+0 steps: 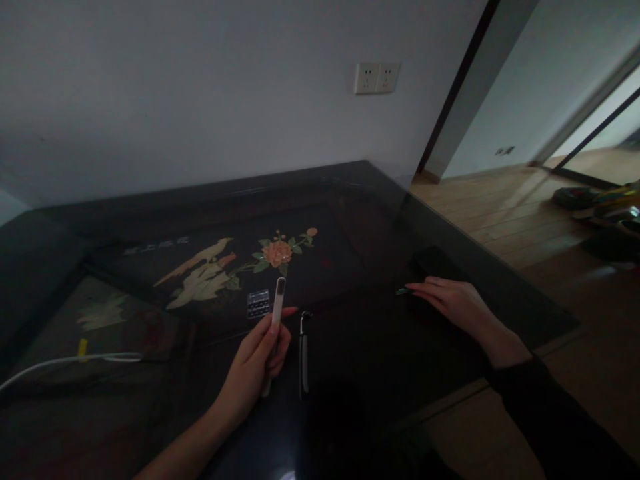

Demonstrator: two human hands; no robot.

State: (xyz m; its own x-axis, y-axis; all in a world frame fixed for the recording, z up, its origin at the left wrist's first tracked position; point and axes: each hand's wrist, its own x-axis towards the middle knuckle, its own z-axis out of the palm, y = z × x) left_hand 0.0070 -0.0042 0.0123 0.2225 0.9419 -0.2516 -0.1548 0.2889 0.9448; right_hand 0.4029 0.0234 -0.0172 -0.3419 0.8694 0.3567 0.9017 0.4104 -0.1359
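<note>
Head view — left hand [264, 348] grips one stick [277, 303], right hand [457, 303] pinches one small item [401, 291].

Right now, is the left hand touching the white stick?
Touching. The head view shows it: the left hand is wrapped around the white stick, thumb pressed on its near face, dark-ended tip sticking out above.
</note>
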